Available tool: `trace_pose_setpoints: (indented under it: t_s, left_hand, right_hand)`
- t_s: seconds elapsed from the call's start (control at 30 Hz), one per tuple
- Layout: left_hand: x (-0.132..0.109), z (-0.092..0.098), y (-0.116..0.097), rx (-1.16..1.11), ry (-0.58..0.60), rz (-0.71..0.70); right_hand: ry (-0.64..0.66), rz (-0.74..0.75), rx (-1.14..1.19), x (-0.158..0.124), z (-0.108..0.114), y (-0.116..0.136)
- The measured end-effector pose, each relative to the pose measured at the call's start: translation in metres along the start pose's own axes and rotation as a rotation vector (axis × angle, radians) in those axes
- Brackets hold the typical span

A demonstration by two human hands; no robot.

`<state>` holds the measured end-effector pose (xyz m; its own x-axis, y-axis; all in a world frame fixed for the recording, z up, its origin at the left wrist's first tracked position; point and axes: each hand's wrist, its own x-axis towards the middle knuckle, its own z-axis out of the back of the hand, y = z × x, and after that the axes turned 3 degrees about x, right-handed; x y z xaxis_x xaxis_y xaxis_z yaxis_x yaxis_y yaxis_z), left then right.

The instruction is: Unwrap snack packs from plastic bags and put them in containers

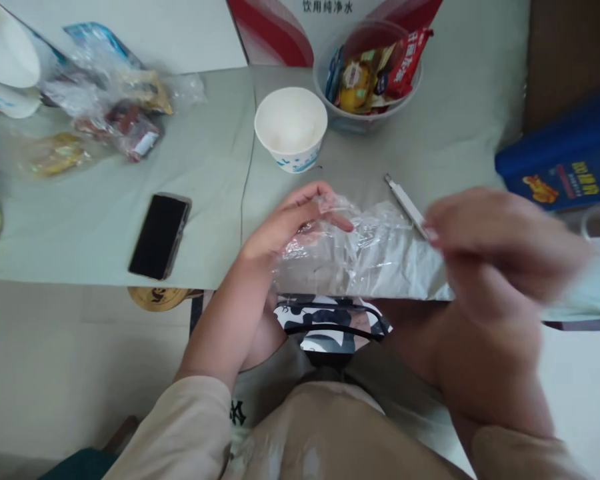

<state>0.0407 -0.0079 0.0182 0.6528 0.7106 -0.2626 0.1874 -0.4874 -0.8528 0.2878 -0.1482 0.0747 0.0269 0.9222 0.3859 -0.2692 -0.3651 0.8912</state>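
Note:
Crumpled clear plastic film (365, 233) lies at the table's front edge. My left hand (305, 217) has its bent fingers closed on the film's left part. Off to the right, my right hand (500, 247) is raised and smeared by motion, so I cannot make out its grip. A slim white tool that looks like a utility knife (405, 203) lies behind the film. Its near end meets the fingertips of my right hand in the picture; whether they touch is unclear. Just beyond my left hand stands a white paper bowl (293, 127).
A clear tub (373, 120) of wrapped snacks stands at the back. On the left are a phone (160, 237), several wrapped snacks (115, 110) and a tilted white paper container (10, 53). A blue package (555, 160) is at the right. A patterned bag (335, 340) sits below the table edge.

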Motion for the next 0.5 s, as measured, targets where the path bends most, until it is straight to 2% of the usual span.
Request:
trace_pose_setpoints:
  t_s: [0.1,0.2,0.27,0.33,0.5]
  left_hand:
    - [-0.001,0.010,-0.001,-0.091,-0.024,-0.027]
    - [-0.003,0.018,-0.003,-0.196,-0.081,-0.025]
    - [-0.005,0.021,-0.006,-0.248,-0.097,-0.010]
    - [-0.007,0.021,-0.008,-0.264,-0.097,-0.004]
    - [-0.005,0.018,-0.012,-0.189,-0.161,0.061]
  right_hand:
    - [0.105,-0.008,-0.027,0.047,-0.015,-0.073]
    - [0.214,-0.070,-0.203,0.052,-0.012,-0.115]
    - [0.262,-0.076,-0.274,0.048,-0.010,-0.123]
    - [0.259,-0.077,-0.272,0.047,-0.014,-0.120]
    - [0.045,-0.161,-0.017,0.051,-0.033,-0.098]
